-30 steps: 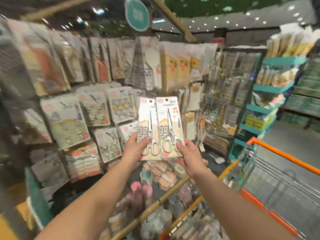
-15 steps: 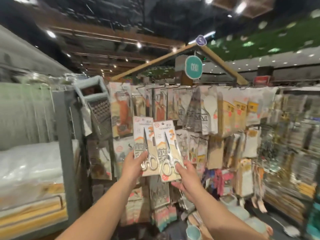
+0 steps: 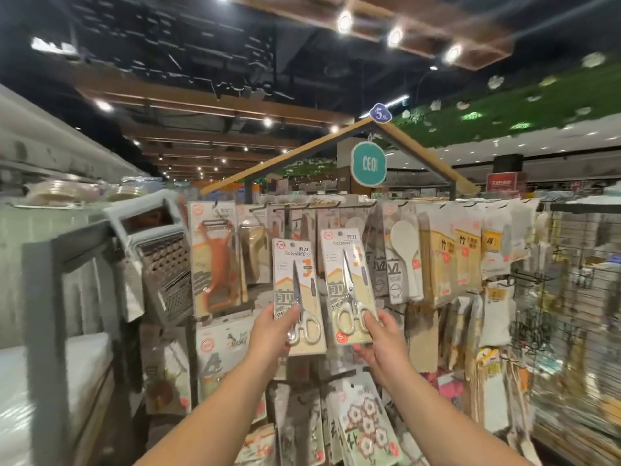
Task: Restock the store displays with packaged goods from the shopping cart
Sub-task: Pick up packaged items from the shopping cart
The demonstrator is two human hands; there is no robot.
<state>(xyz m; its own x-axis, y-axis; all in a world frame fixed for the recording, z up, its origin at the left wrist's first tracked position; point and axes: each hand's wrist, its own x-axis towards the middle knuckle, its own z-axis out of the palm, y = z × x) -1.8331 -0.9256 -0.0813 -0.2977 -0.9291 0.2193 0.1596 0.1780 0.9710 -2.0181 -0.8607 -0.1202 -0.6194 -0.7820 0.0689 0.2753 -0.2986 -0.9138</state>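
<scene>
Scissors packs, two of them, are held up against the top row of the hanging display. The left hand (image 3: 268,332) pinches the lower edge of the left scissors pack (image 3: 297,294), thumb on its front; the right hand (image 3: 381,338) grips the right scissors pack (image 3: 347,285) the same way at its bottom. Compared with a second ago, when both packs sat side by side and touching at chest level with the shopping cart in view, they are now raised, drawn slightly apart, and set before the peg rail (image 3: 322,206) under the little roof frame (image 3: 371,124). The cart is out of sight. The right pack's top sits just beneath the hooks, between the orange peeler pack (image 3: 215,260) and the rice paddle pack (image 3: 403,260); the left one hangs a little lower. Judgement: the carry is finished and the hanging step is beginning. Whether either hang-hole meets a hook cannot be told. Likely risk: missing the hook tip and creasing the card.
</scene>
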